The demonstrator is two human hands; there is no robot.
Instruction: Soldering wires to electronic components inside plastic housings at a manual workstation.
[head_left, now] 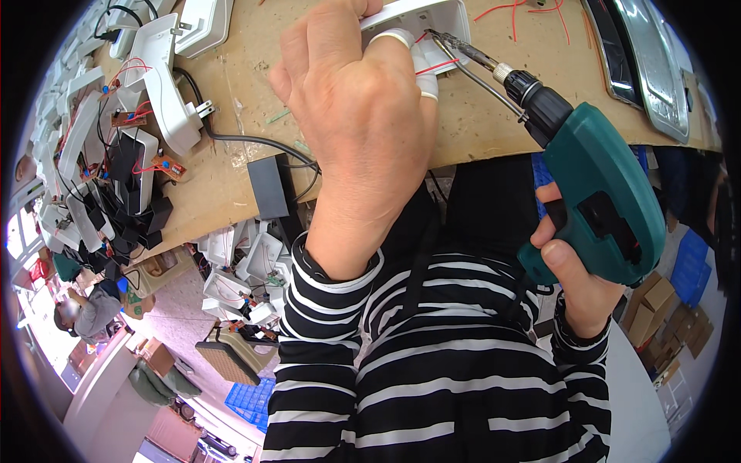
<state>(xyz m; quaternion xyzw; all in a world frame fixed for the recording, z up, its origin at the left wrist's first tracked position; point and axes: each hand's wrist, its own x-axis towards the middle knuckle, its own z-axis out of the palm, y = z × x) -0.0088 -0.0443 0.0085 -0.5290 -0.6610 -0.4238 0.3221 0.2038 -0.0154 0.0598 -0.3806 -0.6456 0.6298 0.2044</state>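
left hand (363,100): pressing white plastic rectangular housing (432,23) onto far brown surface (231,147)
right hand (575,282): gripping green cordless drill (594,185), bit tip in housing

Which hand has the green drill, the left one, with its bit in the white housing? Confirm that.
Not quite. The right hand holds the green drill; the left hand steadies the white housing, where the bit sits. The head view shows it.

the bare strip of desk (494,116) under the drill (594,185) is free, with only thin red wires (532,15) near the far edge. to the left, a black box (268,185), a black cable (247,143) and heaped white housings (166,77) block the way. a metal tray (656,62) closes the right end.
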